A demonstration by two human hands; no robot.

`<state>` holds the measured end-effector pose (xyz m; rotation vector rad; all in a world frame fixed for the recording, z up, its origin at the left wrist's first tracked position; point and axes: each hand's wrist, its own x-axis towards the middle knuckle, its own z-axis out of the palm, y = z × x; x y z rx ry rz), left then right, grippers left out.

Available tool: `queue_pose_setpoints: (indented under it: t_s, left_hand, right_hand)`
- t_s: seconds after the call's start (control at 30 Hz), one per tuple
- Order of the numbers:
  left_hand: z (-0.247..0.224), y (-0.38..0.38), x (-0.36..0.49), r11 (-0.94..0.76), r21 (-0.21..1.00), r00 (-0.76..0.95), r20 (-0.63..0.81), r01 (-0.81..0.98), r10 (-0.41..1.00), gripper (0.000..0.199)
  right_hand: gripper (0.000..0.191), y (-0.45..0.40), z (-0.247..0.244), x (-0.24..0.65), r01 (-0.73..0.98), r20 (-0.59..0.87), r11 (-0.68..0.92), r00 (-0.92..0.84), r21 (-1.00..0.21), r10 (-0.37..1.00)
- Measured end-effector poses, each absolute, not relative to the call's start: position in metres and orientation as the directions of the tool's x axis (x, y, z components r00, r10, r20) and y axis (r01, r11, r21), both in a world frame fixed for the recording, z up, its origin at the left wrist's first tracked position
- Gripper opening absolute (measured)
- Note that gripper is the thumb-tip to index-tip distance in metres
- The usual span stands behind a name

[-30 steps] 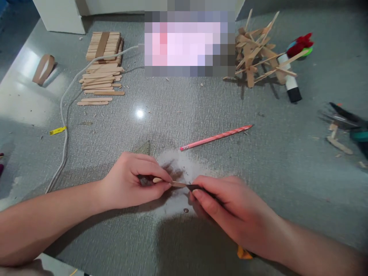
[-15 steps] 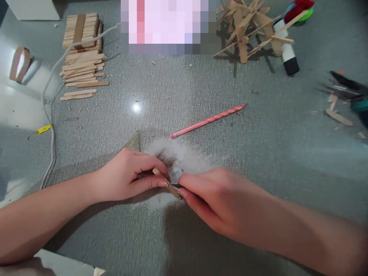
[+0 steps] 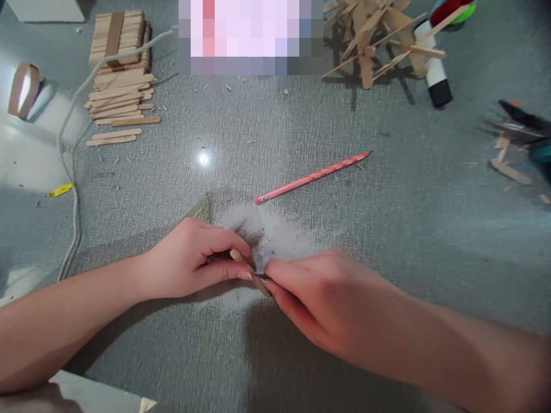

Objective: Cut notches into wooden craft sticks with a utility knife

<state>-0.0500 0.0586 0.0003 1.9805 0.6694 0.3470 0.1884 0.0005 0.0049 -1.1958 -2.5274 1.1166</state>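
Note:
Between my two hands, low in the middle of the head view, is a short wooden stick (image 3: 241,260), tilted with its upper end to the left. My left hand (image 3: 204,258) pinches it between thumb and curled fingers. My right hand (image 3: 316,292) has its thumb and forefinger closed on a small dark object at the stick's lower part; most of that object is hidden by the fingers. Beneath both hands a pale, powdery patch (image 3: 286,238) marks the table.
A pink pencil (image 3: 314,178) lies beyond my hands. Wooden sticks (image 3: 118,94) and a cable (image 3: 75,212) are at the left. At the back right stand a tangled stick structure (image 3: 365,40) and a black-and-white tube (image 3: 434,69); dark tools (image 3: 523,123) lie far right.
My right hand has shifted very slightly left along the stick. Both hands keep their hold, and the view has moved slightly.

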Motion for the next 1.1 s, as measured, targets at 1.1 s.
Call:
queue_pose_setpoints:
  t_s: [1.1]
  left_hand:
    - [0.01,0.036,-0.039,-0.523,0.739,0.69,0.11,0.424,0.715,0.006]
  right_hand:
    - [0.019,-0.008,0.015,0.18,0.667,-0.079,0.546,-0.667,-0.507,0.741]
